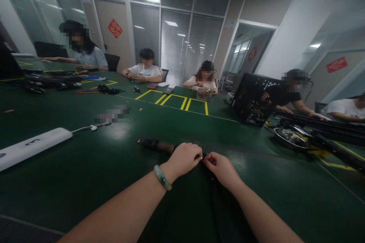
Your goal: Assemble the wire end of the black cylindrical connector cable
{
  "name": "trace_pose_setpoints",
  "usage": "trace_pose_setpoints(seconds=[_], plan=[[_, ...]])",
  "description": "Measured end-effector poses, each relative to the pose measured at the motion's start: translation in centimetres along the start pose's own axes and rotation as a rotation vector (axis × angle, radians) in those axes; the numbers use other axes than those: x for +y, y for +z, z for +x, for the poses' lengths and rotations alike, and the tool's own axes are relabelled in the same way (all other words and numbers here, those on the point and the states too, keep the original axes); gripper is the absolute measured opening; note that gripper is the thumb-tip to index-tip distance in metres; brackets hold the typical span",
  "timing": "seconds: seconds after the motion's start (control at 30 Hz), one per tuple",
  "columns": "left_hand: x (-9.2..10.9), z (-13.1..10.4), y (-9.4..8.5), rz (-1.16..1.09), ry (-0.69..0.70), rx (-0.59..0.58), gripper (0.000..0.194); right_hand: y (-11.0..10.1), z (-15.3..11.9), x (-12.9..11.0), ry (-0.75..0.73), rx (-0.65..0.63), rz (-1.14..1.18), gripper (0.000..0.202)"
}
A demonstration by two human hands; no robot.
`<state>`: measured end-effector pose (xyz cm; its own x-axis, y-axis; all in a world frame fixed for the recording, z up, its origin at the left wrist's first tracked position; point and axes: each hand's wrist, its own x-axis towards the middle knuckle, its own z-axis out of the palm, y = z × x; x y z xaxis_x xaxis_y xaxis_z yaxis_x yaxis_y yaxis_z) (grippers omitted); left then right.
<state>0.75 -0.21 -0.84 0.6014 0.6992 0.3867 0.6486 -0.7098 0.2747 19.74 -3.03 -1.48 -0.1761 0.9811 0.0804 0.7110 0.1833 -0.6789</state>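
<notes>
A folded umbrella-like object, with a dark handle and a brown section, lies on the green table and runs under my hands. My left hand, with a green bangle on its wrist, pinches a tiny shiny metal piece between its fingertips. Close beside it, the fingers of my right hand are pressed together near that piece; what they hold is too small to make out. Dark fabric extends from between the hands toward me.
A white power strip lies at left. Dark cables lie behind it. A black perforated case and metal bowl stand at right. Several people sit around the table's far side. Yellow tape marks the table.
</notes>
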Motion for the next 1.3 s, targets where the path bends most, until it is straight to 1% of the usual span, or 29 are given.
trace_pose_setpoints(seconds=[0.17, 0.27, 0.37, 0.53, 0.7, 1.0, 1.17, 1.3], plan=[[-0.35, 0.02, 0.39, -0.018, -0.001, 0.016, 0.007, 0.31, 0.26, 0.98, -0.027, -0.016, 0.045, 0.012], [-0.45, 0.06, 0.47, -0.029, -0.003, 0.017, 0.006, 0.43, 0.37, 1.15, -0.032, -0.011, 0.042, 0.011], [-0.54, 0.12, 0.43, -0.051, 0.004, 0.012, 0.005, 0.40, 0.41, 1.07, -0.026, -0.007, 0.048, 0.012], [-0.54, 0.11, 0.26, -0.073, 0.002, 0.007, 0.009, 0.31, 0.34, 0.91, -0.012, -0.017, 0.052, 0.012], [-0.27, 0.07, 0.04, -0.049, 0.006, -0.005, 0.004, 0.29, 0.28, 0.76, -0.016, -0.012, 0.056, 0.011], [-0.17, 0.03, 0.12, -0.055, -0.015, 0.018, 0.011, 0.23, 0.31, 0.75, -0.025, -0.014, 0.045, 0.011], [-0.26, 0.09, 0.28, -0.042, -0.011, 0.011, 0.005, 0.21, 0.32, 0.54, -0.032, -0.016, 0.055, 0.011], [-0.33, 0.10, 0.24, -0.049, -0.003, 0.005, 0.005, 0.21, 0.36, 0.45, -0.025, -0.008, 0.040, 0.011]])
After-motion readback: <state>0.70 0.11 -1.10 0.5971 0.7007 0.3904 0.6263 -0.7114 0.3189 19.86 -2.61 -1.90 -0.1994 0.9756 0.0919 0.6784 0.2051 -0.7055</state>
